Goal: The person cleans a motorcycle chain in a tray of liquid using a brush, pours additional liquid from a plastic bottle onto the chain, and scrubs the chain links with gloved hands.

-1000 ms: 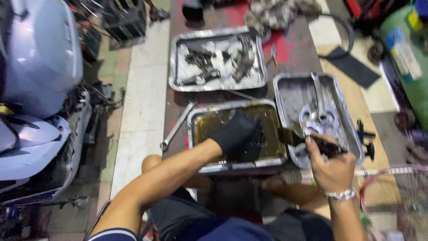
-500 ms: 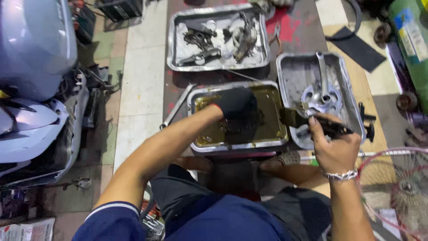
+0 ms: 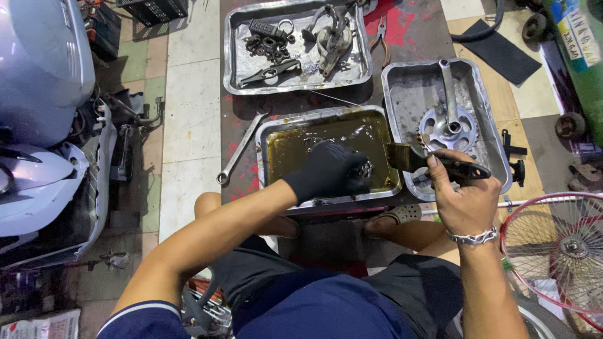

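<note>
From the head camera, the left hand [image 3: 330, 171], in a black glove, is closed around a small dark metal part [image 3: 363, 169] that shows only at its fingertips, too hidden to tell what kind; hand and part sit low in the metal tray of brownish oily liquid [image 3: 295, 141], directly in front of the person's knees. Just to the right of that hand, the bare right hand [image 3: 461, 194] grips the dark handle of a paintbrush [image 3: 418, 159], fingers wrapped tight around it, with the bristles pointing left, touching or nearly touching the part in the gloved hand. A metal chain bracelet [image 3: 472, 237] circles the right wrist. Beyond the right hand lies a second metal tray [image 3: 483, 107], holding a bicycle crank with chainring [image 3: 447, 122], just past the knuckles. Beyond the left hand, farther from the person, a wide tray [image 3: 235, 56] carries an assortment of greasy parts [image 3: 295, 41]. To the left of the gloved hand a long wrench [image 3: 239, 150] lies on the floor beside the liquid tray. Well to the right of the right hand, a red-rimmed spoked wheel [image 3: 559, 251] shows at the frame's edge. Far to the left stands a silver-grey scooter [image 3: 38, 100].
</note>
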